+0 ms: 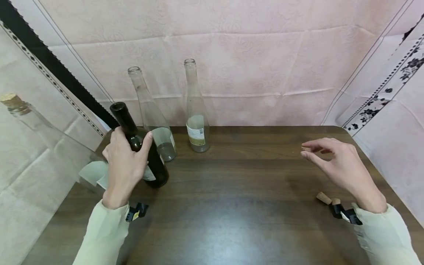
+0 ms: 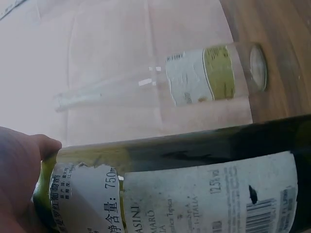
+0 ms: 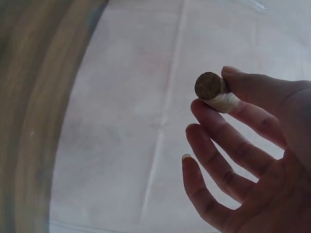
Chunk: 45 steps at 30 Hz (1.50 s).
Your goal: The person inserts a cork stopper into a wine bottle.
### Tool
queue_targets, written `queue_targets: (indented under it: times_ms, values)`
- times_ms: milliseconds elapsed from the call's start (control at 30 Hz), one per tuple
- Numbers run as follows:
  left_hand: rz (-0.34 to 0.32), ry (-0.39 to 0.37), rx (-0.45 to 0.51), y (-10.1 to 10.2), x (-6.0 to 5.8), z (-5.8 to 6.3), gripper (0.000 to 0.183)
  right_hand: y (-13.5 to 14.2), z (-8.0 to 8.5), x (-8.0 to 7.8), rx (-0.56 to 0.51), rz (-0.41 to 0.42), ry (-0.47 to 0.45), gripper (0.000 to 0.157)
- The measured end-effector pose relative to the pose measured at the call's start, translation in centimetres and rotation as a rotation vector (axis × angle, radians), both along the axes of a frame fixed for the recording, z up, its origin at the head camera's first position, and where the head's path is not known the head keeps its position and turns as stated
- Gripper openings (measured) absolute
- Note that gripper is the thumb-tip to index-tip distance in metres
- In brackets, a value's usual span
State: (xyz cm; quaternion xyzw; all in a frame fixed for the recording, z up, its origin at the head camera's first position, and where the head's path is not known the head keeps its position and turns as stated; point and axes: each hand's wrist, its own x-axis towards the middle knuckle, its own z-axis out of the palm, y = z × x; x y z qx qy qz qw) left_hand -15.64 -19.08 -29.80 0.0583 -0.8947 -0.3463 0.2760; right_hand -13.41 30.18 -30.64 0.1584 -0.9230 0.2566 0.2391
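Observation:
My left hand grips a dark wine bottle round its shoulder, the bottle standing with its neck leaning left in the head view. White printed labels on that bottle face the left wrist camera. Over at the right, my right hand pinches a cork between thumb and fingers, above the table. One end of this cork is dark and its side is pale; the remaining fingers spread loosely below it in the right wrist view.
Two clear uncorked bottles, one behind the dark bottle and one with a green-white label, stand at the back. A corked clear bottle is at far left. Two corks, one lying, sit on the wooden table by my right wrist.

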Motion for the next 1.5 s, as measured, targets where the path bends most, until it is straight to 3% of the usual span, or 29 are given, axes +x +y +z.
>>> queue_targets:
  times_ms: [267,533,767,1067,1300,1500]
  values:
    - [-0.071,0.059,-0.023,2.1,0.9,-0.2,0.058,-2.3,2.2,0.9,-0.069,-0.013,0.068,0.027]
    - [-0.151,0.037,-0.033,4.4,1.4,-0.1,0.06,-4.6,4.0,1.9,-0.158,0.02,0.136,0.031]
    - [-0.239,0.031,-0.033,7.1,2.1,-0.1,0.059,-6.7,5.2,2.0,-0.303,0.116,0.237,0.036]
    - [-0.35,0.041,-0.047,10.5,2.9,0.0,0.049,-10.0,7.1,2.9,-0.532,0.226,0.256,0.029]
    - [-0.417,0.032,-0.069,12.7,2.9,0.1,0.045,-12.1,7.6,2.6,-0.686,0.391,0.27,0.027]
    - [-0.498,0.045,-0.079,14.4,2.7,0.0,0.042,-14.4,8.2,2.3,-0.76,0.454,0.288,0.025]
